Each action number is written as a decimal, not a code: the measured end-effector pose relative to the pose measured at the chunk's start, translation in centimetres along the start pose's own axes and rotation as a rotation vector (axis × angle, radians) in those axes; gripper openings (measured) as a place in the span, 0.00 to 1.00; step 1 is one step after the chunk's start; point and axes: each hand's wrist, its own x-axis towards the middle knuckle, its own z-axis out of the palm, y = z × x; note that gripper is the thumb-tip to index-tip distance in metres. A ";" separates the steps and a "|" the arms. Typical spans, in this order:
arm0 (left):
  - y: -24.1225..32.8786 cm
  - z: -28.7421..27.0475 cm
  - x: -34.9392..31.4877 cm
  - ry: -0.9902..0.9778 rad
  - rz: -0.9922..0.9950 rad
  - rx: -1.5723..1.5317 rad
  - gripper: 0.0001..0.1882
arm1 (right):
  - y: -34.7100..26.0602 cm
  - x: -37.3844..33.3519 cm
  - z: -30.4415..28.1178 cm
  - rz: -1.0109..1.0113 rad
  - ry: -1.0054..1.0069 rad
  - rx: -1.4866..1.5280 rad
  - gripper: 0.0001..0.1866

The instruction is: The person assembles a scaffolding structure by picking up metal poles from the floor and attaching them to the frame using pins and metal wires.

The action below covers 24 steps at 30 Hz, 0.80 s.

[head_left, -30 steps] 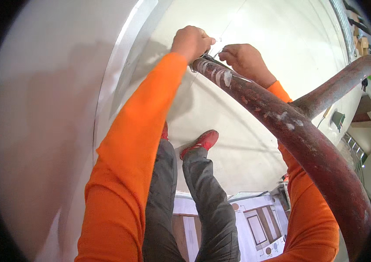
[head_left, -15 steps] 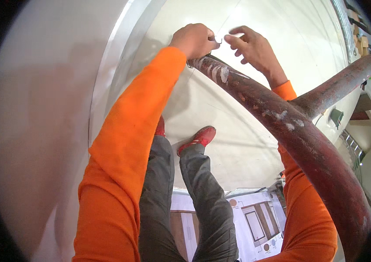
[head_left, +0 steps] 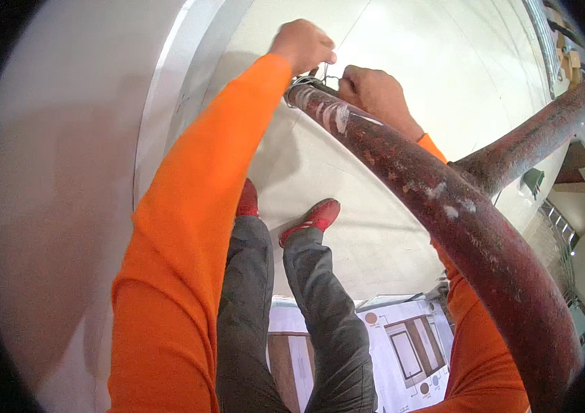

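Note:
A thick rust-red pipe [head_left: 444,206] flecked with white paint runs from the lower right up to the top centre. Thin metal wire [head_left: 325,71] is looped at its far end. My left hand [head_left: 303,43], on an orange sleeve, is closed in a fist on the wire just above the pipe's end. My right hand [head_left: 375,93] is curled against the pipe's right side, its fingertips at the same wire. A fine line [head_left: 356,24] leads away from the hands toward the top.
A second rusty pipe [head_left: 533,141] branches off to the right. My grey trouser legs and red shoes [head_left: 313,219] stand above a pale floor [head_left: 389,41]. A white wall [head_left: 51,206] with a pale edge strip fills the left. Patterned boards [head_left: 402,344] lie far below.
My right hand was at the wire, lifted off with fingers spread half a second ago, and has come back down closed beside the pipe's end. My left hand stayed at the wire.

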 end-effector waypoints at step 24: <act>-1.3 3.5 -35.5 0.313 -0.876 -0.688 0.16 | 4.4 5.9 2.5 0.040 -0.417 0.561 0.21</act>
